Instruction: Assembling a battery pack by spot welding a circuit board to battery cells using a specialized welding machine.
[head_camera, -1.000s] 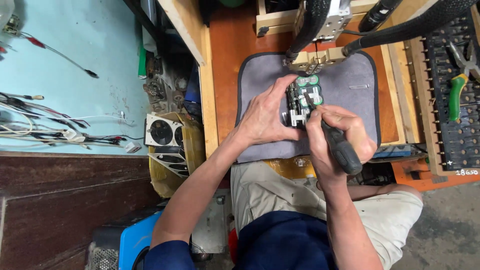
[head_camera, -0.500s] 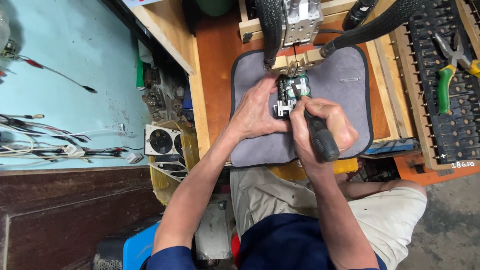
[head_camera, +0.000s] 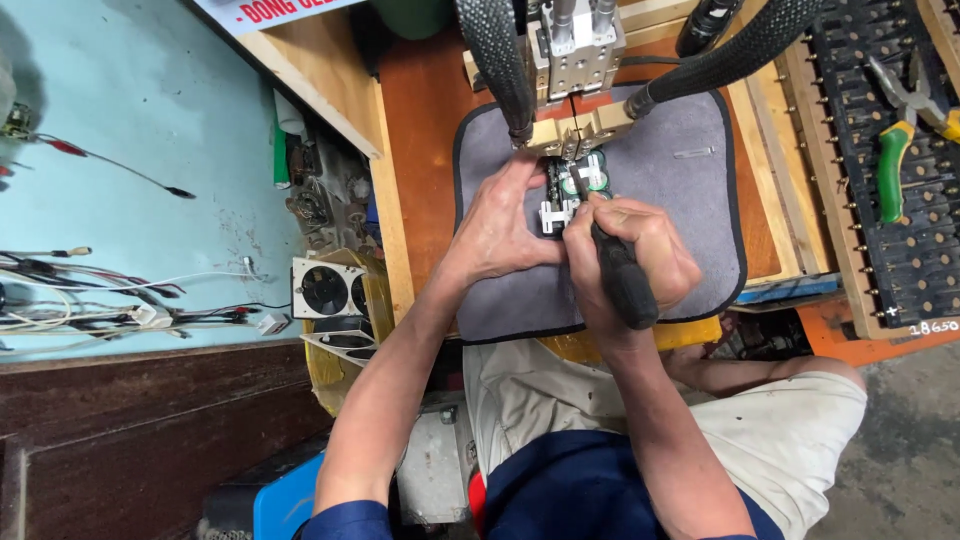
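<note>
A small battery pack (head_camera: 575, 185) of green cells in a white holder lies on a grey mat (head_camera: 690, 200), right under the brass tips of a welding head (head_camera: 572, 130). My left hand (head_camera: 505, 225) grips the pack from its left side. My right hand (head_camera: 635, 255) is closed around a black-handled screwdriver (head_camera: 620, 280), whose tip points up into the pack.
Two thick braided black cables (head_camera: 500, 60) run from the welding head. A black slotted rack (head_camera: 890, 180) with green-handled pliers (head_camera: 895, 150) stands at the right. Small fans (head_camera: 330, 290) and loose wires (head_camera: 120, 300) lie at the left, beside a wooden partition (head_camera: 385, 200).
The view has shifted, so the mat and hands sit further right and lower in the frame. Both hands keep their hold on the pack and the screwdriver under the welding head.
</note>
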